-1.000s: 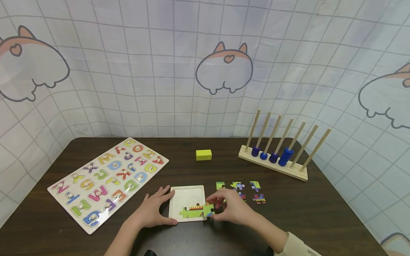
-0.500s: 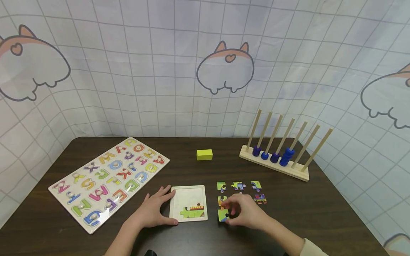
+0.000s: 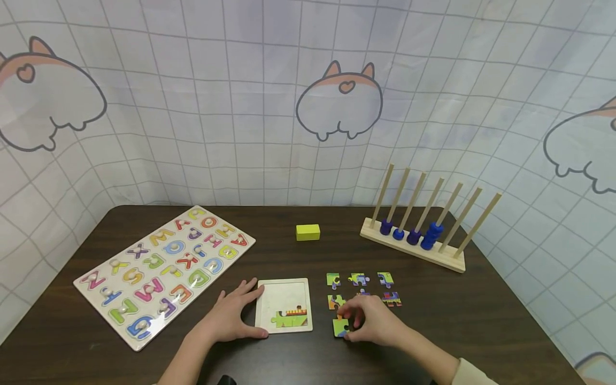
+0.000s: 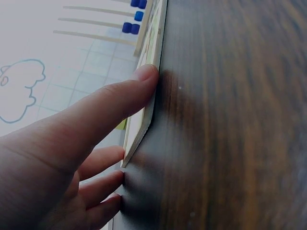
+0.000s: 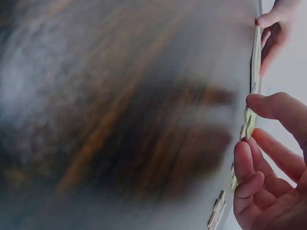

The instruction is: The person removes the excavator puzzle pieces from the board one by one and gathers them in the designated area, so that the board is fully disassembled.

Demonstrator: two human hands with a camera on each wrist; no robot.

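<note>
My left hand spreads around the left side of a square wooden puzzle tray, thumb at the near corner and forefinger at the left rim. In the left wrist view its thumb presses the tray's edge. A few joined green jigsaw pieces with a red-and-yellow strip lie in the tray's lower right part. Right of the tray, my right hand pinches a green and blue jigsaw piece between thumb and fingers, low over the table. The right wrist view shows this piece edge-on.
Several loose jigsaw pieces, among them a green one and a striped one, lie beyond the right hand. An alphabet board lies left, a yellow block stands behind, and a pegged bead stand is back right.
My right hand has carried the green and blue piece from over the tray's lower right corner rightward and down toward the table. The left hand and tray stay in place.
</note>
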